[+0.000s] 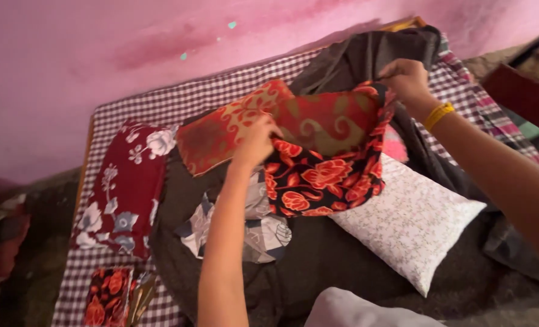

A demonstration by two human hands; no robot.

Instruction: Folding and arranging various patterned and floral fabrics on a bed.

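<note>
My left hand grips the edge of a black pillowcase with red flowers, where it meets a red and gold patterned pillow. My right hand, a yellow band on its wrist, holds the far corner of the same pillowcase, lifted over the bed. The pillow sticks out of the case toward the left. Both arms reach over a dark brown blanket.
A white flowered pillow lies to the right, a dark red flowered pillow to the left. A checked sheet covers the bed against a pink wall. A grey cloth is bunched at the back. A patterned cloth lies below my left arm.
</note>
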